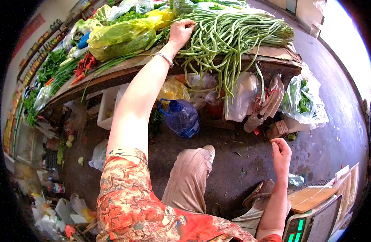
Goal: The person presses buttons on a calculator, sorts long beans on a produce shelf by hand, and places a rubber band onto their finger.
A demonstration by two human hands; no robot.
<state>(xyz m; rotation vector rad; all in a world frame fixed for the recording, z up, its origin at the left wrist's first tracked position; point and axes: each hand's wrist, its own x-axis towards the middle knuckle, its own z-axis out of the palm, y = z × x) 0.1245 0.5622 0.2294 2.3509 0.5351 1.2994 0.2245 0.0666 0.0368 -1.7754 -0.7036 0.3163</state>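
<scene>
My left hand (181, 33) reaches up to the table, at the left edge of a big heap of long green beans (230, 38). Its fingers are curled together by the beans; what they pinch, if anything, is too small to make out. Beside it on the left lies a yellow plastic bag (125, 37) of greens. Bean ends hang over the table's front edge. Low on the right, my right hand (281, 151) is held above the floor, thumb and fingertips pressed together, and anything between them is too small to tell.
Under the wooden table (133, 68) stand a blue water jug (181, 119), a white box (108, 107) and a bag of greens (302, 99). Red chillies (85, 65) lie at the table's left. A scale (310, 222) stands at lower right.
</scene>
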